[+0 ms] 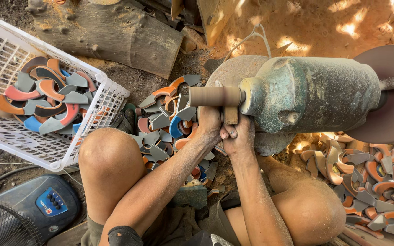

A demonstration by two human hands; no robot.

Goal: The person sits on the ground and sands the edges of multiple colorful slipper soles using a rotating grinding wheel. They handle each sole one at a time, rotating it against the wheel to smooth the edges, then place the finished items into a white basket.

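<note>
Sandy, sun-dappled ground [306, 23] carried everything: nothing stood on a counter. I saw both of my hands meeting under a brown sanding drum [215, 96] that stuck out from the left end of a dusty green-grey metal motor [311, 93]. My left hand [209, 122] and right hand [239, 134] were closed together around a small tan wooden piece [230, 115], pressing its top against the underside of the drum. A dark reddish disc [388, 98] sat at the motor's far right end.

To do this sanding well, I judged that I should have kept the piece square to the drum, with light, even pressure, and my fingertips low on it, away from the abrasive, since they sat very close.

A white slatted plastic basket [110, 91] lay at the left edge of the ground, holding curved orange, grey and blue pieces [46, 98]. More such pieces lay in a loose heap [165, 118] just left of my hands, and another heap [375, 173] spread at the right edge. A rough log [115, 32] lay beyond the basket, and a dark blue fan base [46, 202] stood at the lower left corner, beside my left knee [108, 155].
</note>
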